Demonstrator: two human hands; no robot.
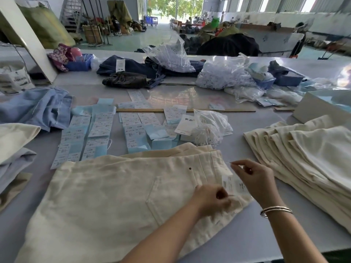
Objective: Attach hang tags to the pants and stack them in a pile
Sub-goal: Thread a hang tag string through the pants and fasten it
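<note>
Head view: pants (117, 196) lie flat on the desk (266, 234), waistband toward the tag (234, 184). Right hand (254, 177) fingers pinch the tag string; left hand (210, 201) pinches the waistband beside it. Stacked pile (307, 154) lies right of the pants.

The pants (117, 196) lying at the near edge of the table (266, 234) were cream, with one small dark rivet. The pile (307, 154) of folded pants at the right edge was the same cream. The table itself was pale grey. The tags (98, 128) laid in rows across its middle were white with dark print, mixed with light blue ones. The tag (232, 184) on the cream pants was white with dark print. Light blue pants (38, 109) lay at the left edge, dark blue jeans (133, 67) toward the far edge. A silver bracelet (276, 210) circled the right wrist. The tub (77, 64) at the far left was blue, beside a pink floral cloth (58, 57).
</note>
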